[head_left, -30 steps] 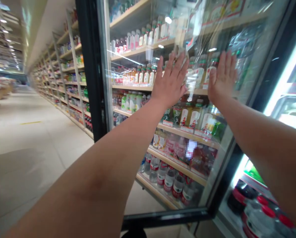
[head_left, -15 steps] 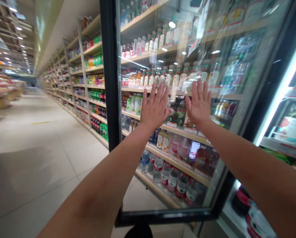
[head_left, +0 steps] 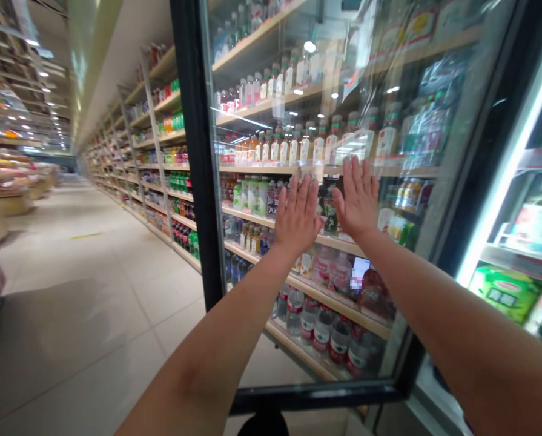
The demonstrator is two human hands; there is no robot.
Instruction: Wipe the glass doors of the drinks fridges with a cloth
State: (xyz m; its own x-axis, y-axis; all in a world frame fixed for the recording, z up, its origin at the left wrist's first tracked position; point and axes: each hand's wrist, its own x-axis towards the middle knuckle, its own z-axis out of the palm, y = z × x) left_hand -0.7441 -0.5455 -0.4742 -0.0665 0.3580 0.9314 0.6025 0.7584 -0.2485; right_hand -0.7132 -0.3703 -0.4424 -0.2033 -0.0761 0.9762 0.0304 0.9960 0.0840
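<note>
My left hand (head_left: 298,221) lies flat against the glass door (head_left: 271,369), fingers stretched upward, holding a crumpled pale cloth (head_left: 307,174) between palm and glass. Only small bits of that cloth show past the fingers and near the thumb; the rest is hidden. To its right, my right hand (head_left: 356,200) is open, palm toward the pane, thumb apart from the fingers. It appears to rest on the glass and holds nothing. A black frame (head_left: 191,151) borders the door, which stands swung out from the lit fridge at right.
Through the glass, shelves of bottles (head_left: 323,330) show, mixed with reflections. A long drink shelf (head_left: 180,178) runs along the left aisle over a tiled floor (head_left: 116,284). Green packs (head_left: 502,293) sit inside the fridge at right. Display stands (head_left: 14,197) line the far left.
My left hand has slid down and to the right over the glass with the cloth, closer to my right hand. My right hand sits slightly lower and more left. The view has shifted slightly.
</note>
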